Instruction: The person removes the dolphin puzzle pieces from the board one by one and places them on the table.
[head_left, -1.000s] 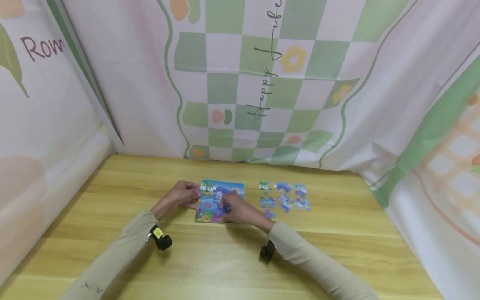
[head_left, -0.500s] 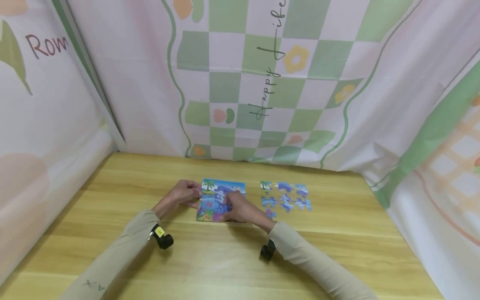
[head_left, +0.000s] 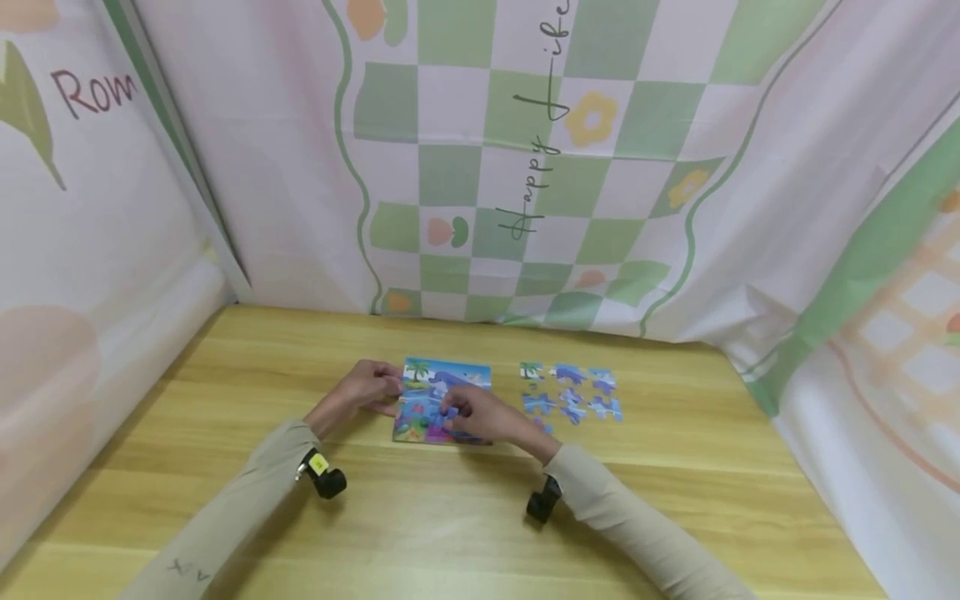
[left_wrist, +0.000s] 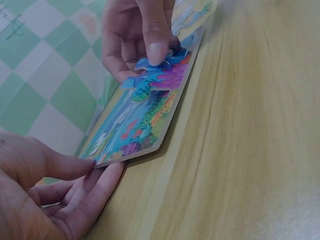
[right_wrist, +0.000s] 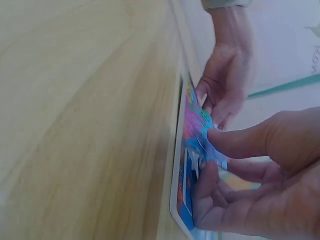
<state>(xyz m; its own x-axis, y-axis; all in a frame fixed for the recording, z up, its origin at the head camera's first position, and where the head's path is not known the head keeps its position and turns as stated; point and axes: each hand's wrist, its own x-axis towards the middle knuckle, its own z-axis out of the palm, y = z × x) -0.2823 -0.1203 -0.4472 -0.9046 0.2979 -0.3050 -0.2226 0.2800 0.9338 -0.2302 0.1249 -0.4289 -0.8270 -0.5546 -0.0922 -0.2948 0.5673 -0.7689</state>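
Observation:
A jigsaw puzzle board [head_left: 417,408] with a palm tree, dolphin and coral picture lies on the wooden table. My left hand [head_left: 362,387] holds its left edge, thumb on top and fingers beneath, as the left wrist view shows. Over the lower right part of the board, my right hand [head_left: 483,414] pinches a blue and pink puzzle piece [left_wrist: 167,76] between thumb and fingers. That piece is tilted up from the board in the left wrist view. My right hand hides the board's right side in the head view.
Several loose puzzle pieces [head_left: 570,392] lie in rough rows right of the board. A white and green checked curtain [head_left: 502,179] hangs along the table's back edge, and more cloth stands at both sides. The wooden table [head_left: 420,517] extends toward me.
My right hand has shifted slightly right, its fingers now higher around the puzzle piece, which shows at the fingertips. The left hand keeps its hold on the board's edge.

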